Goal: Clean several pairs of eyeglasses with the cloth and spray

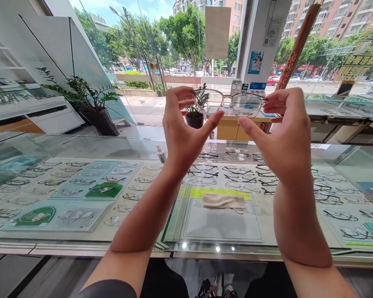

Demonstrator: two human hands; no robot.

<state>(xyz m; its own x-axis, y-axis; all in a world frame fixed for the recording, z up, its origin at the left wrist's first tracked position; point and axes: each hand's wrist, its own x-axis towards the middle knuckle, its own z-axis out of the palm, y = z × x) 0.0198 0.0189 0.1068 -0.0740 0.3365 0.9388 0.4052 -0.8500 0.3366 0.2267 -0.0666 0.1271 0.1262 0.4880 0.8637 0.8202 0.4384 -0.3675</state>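
Note:
A pair of eyeglasses [226, 96] with thin dark rims and clear lenses is held up level in front of the window. My left hand [186, 124] grips its left end with the fingers, the thumb stretched along below the left lens. At the other end my right hand [281, 128] pinches the right hinge area, its thumb under the right lens. Below, on the glass counter, lies a crumpled beige cloth [224, 201] on a pale mat [222, 225] with a yellow-green top edge.
The glass display counter [133, 244] holds many rows of eyeglass frames [238, 174]. A small spray bottle [161, 154] stands on it behind my left forearm. Potted plants [98, 111] stand beyond the counter, before the shop window, and a wooden post [298, 47] leans at the right.

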